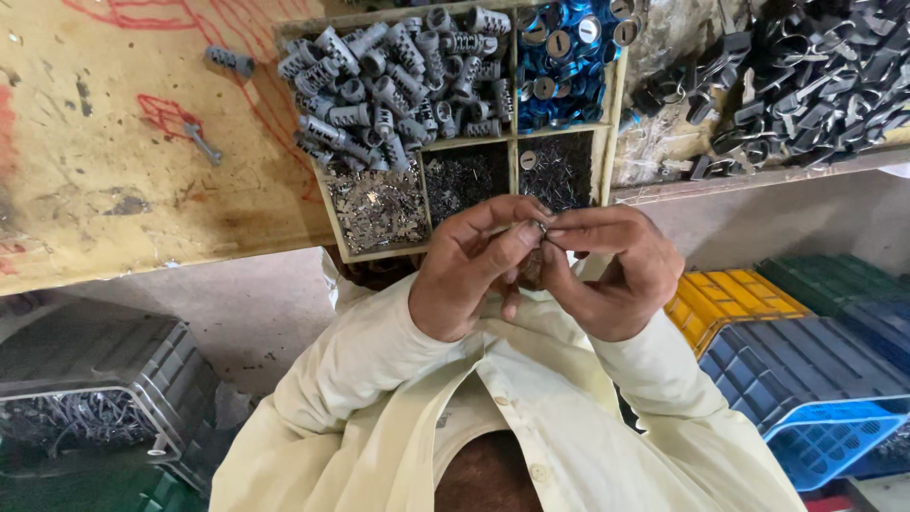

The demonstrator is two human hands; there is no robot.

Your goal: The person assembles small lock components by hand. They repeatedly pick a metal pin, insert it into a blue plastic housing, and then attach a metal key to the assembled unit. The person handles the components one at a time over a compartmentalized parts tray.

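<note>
A tiny metal part (541, 228) is pinched between the fingertips of the left hand (474, 275) and the right hand (616, 275), just near of a divided wooden tray (517, 133) holding grey ribbed cylinders (393, 81). Both sets of fingers are closed tight together on it. Judged light, stiff and easily dropped, it is best gripped by its edges.

Workshop: parts tray (517, 142), crates (806, 370).
</note>
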